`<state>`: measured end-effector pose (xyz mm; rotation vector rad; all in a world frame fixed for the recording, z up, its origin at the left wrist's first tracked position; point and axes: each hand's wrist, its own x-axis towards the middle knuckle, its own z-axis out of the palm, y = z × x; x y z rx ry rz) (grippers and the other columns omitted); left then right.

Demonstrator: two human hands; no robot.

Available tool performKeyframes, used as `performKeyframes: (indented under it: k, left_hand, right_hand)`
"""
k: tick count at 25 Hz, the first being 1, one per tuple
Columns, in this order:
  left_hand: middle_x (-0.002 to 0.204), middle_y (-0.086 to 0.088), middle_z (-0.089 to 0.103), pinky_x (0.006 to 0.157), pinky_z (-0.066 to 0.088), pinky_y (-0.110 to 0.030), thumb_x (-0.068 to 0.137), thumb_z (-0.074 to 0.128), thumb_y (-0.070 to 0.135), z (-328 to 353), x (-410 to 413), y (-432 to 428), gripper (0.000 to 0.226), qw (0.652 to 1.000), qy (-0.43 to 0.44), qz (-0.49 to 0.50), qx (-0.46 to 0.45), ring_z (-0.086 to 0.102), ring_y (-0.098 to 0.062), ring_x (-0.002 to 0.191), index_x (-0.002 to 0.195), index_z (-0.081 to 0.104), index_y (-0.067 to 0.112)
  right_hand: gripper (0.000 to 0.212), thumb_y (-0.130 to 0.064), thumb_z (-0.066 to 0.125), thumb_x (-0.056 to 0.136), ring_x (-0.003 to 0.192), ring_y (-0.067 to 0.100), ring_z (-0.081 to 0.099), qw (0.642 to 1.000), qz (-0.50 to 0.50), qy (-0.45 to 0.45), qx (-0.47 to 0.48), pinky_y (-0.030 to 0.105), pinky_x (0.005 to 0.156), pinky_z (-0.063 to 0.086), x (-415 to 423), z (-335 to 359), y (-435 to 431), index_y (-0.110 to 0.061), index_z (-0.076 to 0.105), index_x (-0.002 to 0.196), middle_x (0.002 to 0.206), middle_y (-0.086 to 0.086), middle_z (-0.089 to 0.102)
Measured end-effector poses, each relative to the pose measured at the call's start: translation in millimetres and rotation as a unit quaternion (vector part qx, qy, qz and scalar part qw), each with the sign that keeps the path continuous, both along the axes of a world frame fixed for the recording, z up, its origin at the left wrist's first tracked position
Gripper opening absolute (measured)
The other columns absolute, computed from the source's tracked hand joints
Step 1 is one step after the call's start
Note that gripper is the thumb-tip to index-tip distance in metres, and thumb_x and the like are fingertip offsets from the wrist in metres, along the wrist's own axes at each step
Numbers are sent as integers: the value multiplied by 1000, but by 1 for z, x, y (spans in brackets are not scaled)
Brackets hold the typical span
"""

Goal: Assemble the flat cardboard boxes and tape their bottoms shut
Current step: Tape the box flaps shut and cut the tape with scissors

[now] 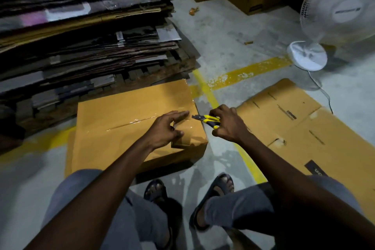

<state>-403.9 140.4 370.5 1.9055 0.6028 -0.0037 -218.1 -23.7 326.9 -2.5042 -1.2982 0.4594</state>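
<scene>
**Taped box on the floor, cutter at its edge**

The box (125, 111) stands on the floor (233, 32) just ahead of the person's knees, closed flaps facing up. A strip of clear tape (129, 124) runs along the seam in that face, toward the box's right edge.

The left hand (164, 130) rests on the box near its right edge. Two fingers (182, 113) lie straight on the end of the tape. The thumb and the other fingers are bent over a brownish shape at the box's near right corner. It may be a tape roll, but I cannot tell, nor whether the hand grips it.

The right hand (227, 124) hangs just off the box's right edge, its fingers clenched round a cutter (209, 119) with yellow and black handles. The cutter's tip points at the box edge, just beside the left fingertips. Whether it touches the tape I cannot tell.

Right of the box a flat carton (294, 124) lies on the floor. Behind the box rises a tall stack (81, 46) of flattened cardboard. A yellow line (249, 71) crosses the floor beyond the box's far right corner. A white fan (343, 10) stands well off to the box's right and behind.
</scene>
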Motion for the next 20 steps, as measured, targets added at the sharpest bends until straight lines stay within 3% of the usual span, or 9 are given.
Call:
performKeyframes:
  k: [4,7,10,12,16,20]
  left_hand:
    - [142,4,41,85,56,-40,83,67,-5,-5,4,-5,67,1000,19,-20,-3,54,-33,114,137,52,32]
    - [138,6,43,83,57,-37,83,67,-4,-9,6,-3,67,999,34,-22,3,57,-22,101,137,51,33]
    - [130,3,49,86,55,-35,82,68,-1,-14,7,-1,67,997,38,-52,51,51,-23,116,140,49,27]
    - [136,-2,48,94,49,-31,82,69,3,-19,7,-2,68,989,58,-76,114,44,-22,127,142,46,24]
    - [149,-1,39,108,27,-23,82,69,4,-25,11,-1,68,971,80,-102,202,33,-19,137,143,44,20]
    - [149,-7,27,112,36,-42,80,71,4,-34,14,5,68,981,123,-43,145,26,-25,139,137,49,32]
  right_hand:
    - [57,-36,62,55,92,29,49,998,19,37,40,33,74,32,5,-5,-13,-22,63,111,104,-5,48]
    - [56,-33,61,54,90,26,48,996,44,66,51,33,73,30,9,-4,-20,-20,64,109,101,-9,46]
    - [59,-35,61,53,91,26,48,995,54,72,48,36,77,40,9,-3,-19,-20,64,111,101,-10,46]
    - [59,-34,62,54,91,26,47,995,56,72,45,36,75,41,9,-4,-19,-20,64,111,102,-10,46]
    - [59,-36,62,53,91,27,46,995,52,64,49,40,76,43,9,-9,-15,-21,62,110,101,-11,45]
    - [57,-36,59,51,91,27,45,994,62,66,60,40,80,41,10,-13,-13,-21,62,106,101,-8,46]
